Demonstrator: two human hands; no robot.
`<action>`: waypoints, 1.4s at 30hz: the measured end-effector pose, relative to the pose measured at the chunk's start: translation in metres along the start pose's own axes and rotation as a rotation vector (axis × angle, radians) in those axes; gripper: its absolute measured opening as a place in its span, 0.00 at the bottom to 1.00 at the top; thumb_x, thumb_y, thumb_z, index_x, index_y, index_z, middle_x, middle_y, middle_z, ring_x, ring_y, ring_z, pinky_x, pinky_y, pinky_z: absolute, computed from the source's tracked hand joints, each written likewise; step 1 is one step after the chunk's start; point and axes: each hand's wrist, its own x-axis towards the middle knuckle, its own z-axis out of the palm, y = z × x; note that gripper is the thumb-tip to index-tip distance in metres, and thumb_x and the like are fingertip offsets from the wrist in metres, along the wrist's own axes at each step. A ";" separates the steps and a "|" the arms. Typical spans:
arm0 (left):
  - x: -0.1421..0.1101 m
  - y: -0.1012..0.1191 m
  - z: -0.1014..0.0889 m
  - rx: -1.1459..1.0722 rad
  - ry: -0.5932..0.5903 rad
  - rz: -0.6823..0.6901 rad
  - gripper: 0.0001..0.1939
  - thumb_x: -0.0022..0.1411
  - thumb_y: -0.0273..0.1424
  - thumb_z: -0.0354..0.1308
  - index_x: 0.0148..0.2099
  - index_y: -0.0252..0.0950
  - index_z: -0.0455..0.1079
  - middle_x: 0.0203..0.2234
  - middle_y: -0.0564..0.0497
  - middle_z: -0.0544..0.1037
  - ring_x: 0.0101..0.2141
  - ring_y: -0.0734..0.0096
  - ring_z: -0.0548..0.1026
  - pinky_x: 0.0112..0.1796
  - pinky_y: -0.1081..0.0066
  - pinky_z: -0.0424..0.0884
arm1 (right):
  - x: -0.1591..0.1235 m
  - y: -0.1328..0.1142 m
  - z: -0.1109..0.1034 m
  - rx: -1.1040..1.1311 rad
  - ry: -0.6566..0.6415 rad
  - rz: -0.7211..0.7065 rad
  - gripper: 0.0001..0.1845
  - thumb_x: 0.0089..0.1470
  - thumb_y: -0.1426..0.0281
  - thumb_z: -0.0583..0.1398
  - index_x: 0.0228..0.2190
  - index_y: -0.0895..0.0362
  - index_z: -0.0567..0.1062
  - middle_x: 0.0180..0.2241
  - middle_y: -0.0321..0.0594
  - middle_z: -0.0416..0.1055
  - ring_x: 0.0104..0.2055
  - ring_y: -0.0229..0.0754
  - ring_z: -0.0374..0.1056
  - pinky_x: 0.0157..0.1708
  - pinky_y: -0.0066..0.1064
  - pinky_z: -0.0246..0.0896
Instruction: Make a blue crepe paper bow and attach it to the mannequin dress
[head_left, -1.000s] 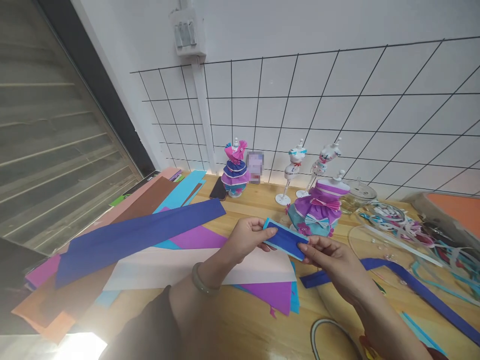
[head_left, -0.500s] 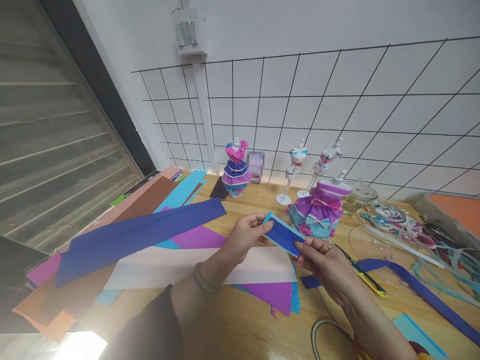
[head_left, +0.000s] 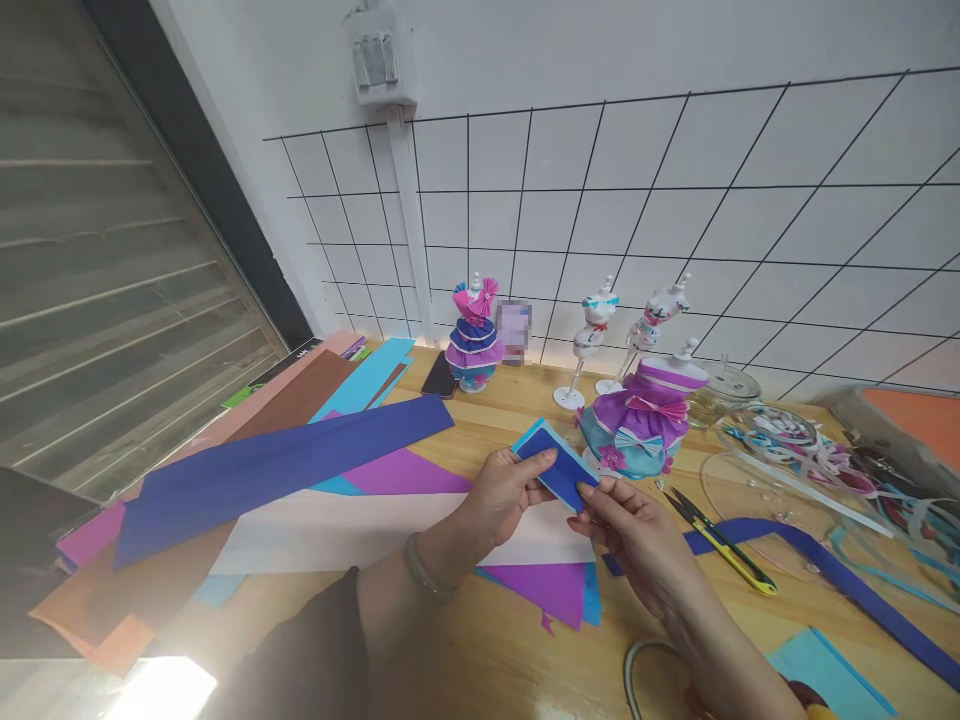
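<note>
Between my two hands, above the table, is a small dark blue rectangle of paper or thin fabric [head_left: 564,470] with light blue edging. My left hand [head_left: 504,492] pinches its left part, thumb on top and fingers beneath. At its right end, my right hand [head_left: 628,522] grips it between thumb and fingers. The piece is held tilted, its left end higher. Just beyond my right hand stands a mini dress form in a purple and light blue dress [head_left: 637,420]. Yellow-and-black scissors [head_left: 724,545] lie right of that hand, beside a long dark blue strip [head_left: 832,570].
Coloured sheets, including a dark blue one [head_left: 285,470] and a pale pink one [head_left: 337,532], overlap on the left. At the back stand another dressed form [head_left: 474,335], a black phone [head_left: 440,375] and two white forms [head_left: 592,335]. Ribbons [head_left: 810,450] pile up at right.
My left hand has shifted right along the blue piece, bringing both hands closer together. My right hand has moved slightly left, and more of the scissors now shows.
</note>
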 end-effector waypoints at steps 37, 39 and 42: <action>-0.001 0.011 0.004 0.241 0.150 -0.037 0.24 0.37 0.44 0.67 0.30 0.28 0.71 0.23 0.46 0.74 0.26 0.70 0.71 0.31 0.66 0.69 | -0.006 -0.004 0.010 -0.259 0.072 -0.116 0.18 0.35 0.59 0.68 0.27 0.57 0.72 0.23 0.35 0.71 0.24 0.36 0.67 0.28 0.27 0.65; -0.002 0.012 0.004 0.235 0.140 -0.039 0.24 0.37 0.45 0.67 0.30 0.28 0.71 0.23 0.47 0.74 0.26 0.70 0.71 0.32 0.65 0.69 | -0.006 -0.004 0.010 -0.272 0.080 -0.109 0.17 0.36 0.58 0.68 0.24 0.57 0.72 0.21 0.34 0.70 0.22 0.35 0.66 0.26 0.26 0.64; -0.002 0.011 0.004 0.216 0.114 -0.036 0.24 0.37 0.45 0.67 0.30 0.28 0.71 0.23 0.48 0.74 0.26 0.70 0.71 0.33 0.65 0.69 | -0.005 -0.003 0.009 -0.280 0.103 -0.113 0.17 0.35 0.58 0.68 0.23 0.57 0.72 0.19 0.34 0.69 0.21 0.37 0.67 0.24 0.28 0.64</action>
